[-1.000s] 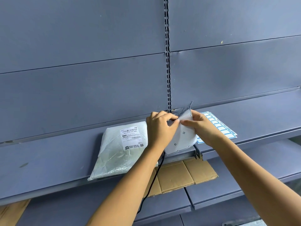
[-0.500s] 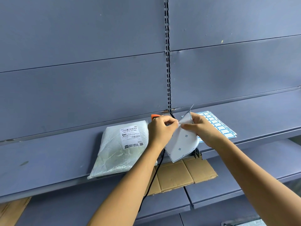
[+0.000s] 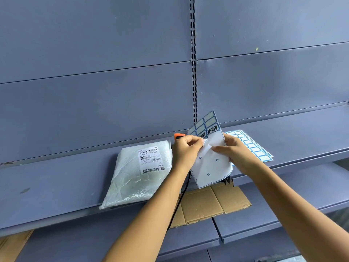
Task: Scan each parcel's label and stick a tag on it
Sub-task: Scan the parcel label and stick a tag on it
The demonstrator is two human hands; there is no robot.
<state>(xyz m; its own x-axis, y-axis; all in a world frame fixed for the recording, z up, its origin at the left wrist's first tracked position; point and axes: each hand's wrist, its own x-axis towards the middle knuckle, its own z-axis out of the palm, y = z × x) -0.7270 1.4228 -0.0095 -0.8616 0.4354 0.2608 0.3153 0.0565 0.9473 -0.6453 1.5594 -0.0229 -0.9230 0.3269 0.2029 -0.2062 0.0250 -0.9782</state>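
Observation:
A white plastic-wrapped parcel point(image 3: 137, 173) lies on the grey shelf point(image 3: 56, 184), its printed barcode label point(image 3: 151, 160) facing up. Just right of it, both hands hold a blue-bordered sticker sheet point(image 3: 211, 163) upright above the shelf edge. My left hand point(image 3: 186, 150) pinches a tag at the sheet's upper left. My right hand point(image 3: 237, 155) grips the sheet's right side. Handwritten tags show on the sheet's raised top part. An orange scanner tip point(image 3: 178, 135) peeks out behind my left hand, and its black cable point(image 3: 177, 207) hangs down under my left forearm.
More blue-bordered sticker sheets point(image 3: 251, 146) lie flat on the shelf to the right. Flattened cardboard point(image 3: 209, 204) sits on the lower shelf below my hands, with another piece at the bottom left corner point(image 3: 11, 244). A slotted upright point(image 3: 193, 72) divides the grey back panels.
The sticker sheet has been lifted and unfolded, so its top part with handwritten tags now stands up. My left fingers have moved onto a tag at the sheet's upper left. The parcel has not moved.

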